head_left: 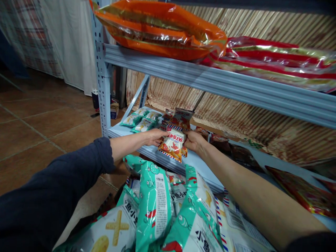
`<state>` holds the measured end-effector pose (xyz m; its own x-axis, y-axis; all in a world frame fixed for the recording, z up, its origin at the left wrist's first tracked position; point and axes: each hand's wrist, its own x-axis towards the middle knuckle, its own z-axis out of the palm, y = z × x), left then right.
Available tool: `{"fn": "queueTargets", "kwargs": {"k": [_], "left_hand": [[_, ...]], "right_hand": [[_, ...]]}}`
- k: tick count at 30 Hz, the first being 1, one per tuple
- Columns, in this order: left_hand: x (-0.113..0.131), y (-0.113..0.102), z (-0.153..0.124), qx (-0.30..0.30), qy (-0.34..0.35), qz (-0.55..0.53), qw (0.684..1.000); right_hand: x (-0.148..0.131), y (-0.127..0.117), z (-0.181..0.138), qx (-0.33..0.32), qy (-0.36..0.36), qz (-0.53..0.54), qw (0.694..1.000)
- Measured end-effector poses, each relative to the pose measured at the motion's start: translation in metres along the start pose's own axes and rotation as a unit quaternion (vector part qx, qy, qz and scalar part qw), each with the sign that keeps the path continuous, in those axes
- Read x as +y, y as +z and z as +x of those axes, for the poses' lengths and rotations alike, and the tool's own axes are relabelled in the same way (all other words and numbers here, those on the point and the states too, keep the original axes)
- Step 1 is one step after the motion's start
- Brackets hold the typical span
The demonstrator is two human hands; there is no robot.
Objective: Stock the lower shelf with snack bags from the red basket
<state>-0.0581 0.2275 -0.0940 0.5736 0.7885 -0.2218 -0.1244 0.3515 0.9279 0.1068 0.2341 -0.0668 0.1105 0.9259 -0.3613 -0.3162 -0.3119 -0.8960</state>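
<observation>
Left hand: fingers closed on the left edge of the snack bag, about a bag's breadth from the other hand (154, 137).
Right hand: curled round the bag's right edge (194, 140); fingertips partly hidden, so can't tell how hard it presses.
Snack bag: white and orange, printed face to camera, held between both hands at the front of the lower shelf (173, 141). Can't tell if its bottom touches the shelf.
Orange corner: shows by the bag's lower right; may be a second bag behind, can't confirm (184, 151).
Hold: I'd keep pressure light and even on both sides; puffed film probably creases or slips if one side squeezes harder.
Dark bags: just behind the held one (183, 117); keep its top from snagging them.
Teal packs: flat on the shelf, left of the hands (144, 123); left knuckles should stay off them.
Lower shelf: pale blue (118, 131); front lip is the likely catch point, so keep the bag's bottom above it when shifting.
Foreground bags: teal and white, bunched below the forearms (154, 203); elbows high, avoid brushing them.
Upper beam: above the hands (162, 70); approach low.
Orange sack: on the upper level (162, 31).
</observation>
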Motion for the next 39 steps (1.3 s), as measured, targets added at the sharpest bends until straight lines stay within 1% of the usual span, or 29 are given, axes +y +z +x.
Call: {"fn": "queueTargets", "kwargs": {"k": [2,6,10,13,16,19,23,27,30,34,39], "left_hand": [[0.003,0.002,-0.001,0.012,0.002,0.004,1.0],[0.01,0.002,0.0,0.04,0.028,0.012,0.999],[0.015,-0.004,0.008,0.073,0.063,0.007,0.995],[0.017,-0.011,0.013,0.098,0.055,0.005,0.994],[0.017,-0.015,0.014,0.11,0.036,0.001,0.993],[0.015,-0.015,0.009,0.105,0.03,0.013,0.994],[0.013,-0.012,0.005,0.091,0.065,0.051,0.992],[0.008,-0.016,0.012,0.092,0.088,0.095,0.987],[0.001,-0.022,0.019,0.109,0.107,0.1,0.983],[-0.008,-0.025,0.021,0.168,0.126,0.11,0.971],[-0.015,-0.026,0.021,0.191,0.125,0.158,0.961]], "right_hand": [[-0.003,0.004,-0.001,-0.014,-0.013,0.008,1.0],[-0.013,0.007,0.0,-0.031,-0.041,0.025,0.998],[-0.025,0.007,0.006,-0.046,-0.06,0.022,0.997],[-0.028,0.005,0.011,-0.051,-0.075,0.022,0.996],[-0.023,0.004,0.015,-0.043,-0.065,0.032,0.996],[-0.013,0.008,0.017,-0.044,-0.067,0.048,0.996],[-0.003,0.02,0.018,-0.065,-0.084,0.054,0.993],[0.003,0.028,0.018,-0.075,-0.077,0.046,0.993],[0.007,0.027,0.018,-0.064,-0.048,0.023,0.997],[0.011,0.021,0.018,-0.075,-0.018,-0.023,0.997],[0.016,0.017,0.024,-0.05,-0.031,-0.064,0.996]]}}
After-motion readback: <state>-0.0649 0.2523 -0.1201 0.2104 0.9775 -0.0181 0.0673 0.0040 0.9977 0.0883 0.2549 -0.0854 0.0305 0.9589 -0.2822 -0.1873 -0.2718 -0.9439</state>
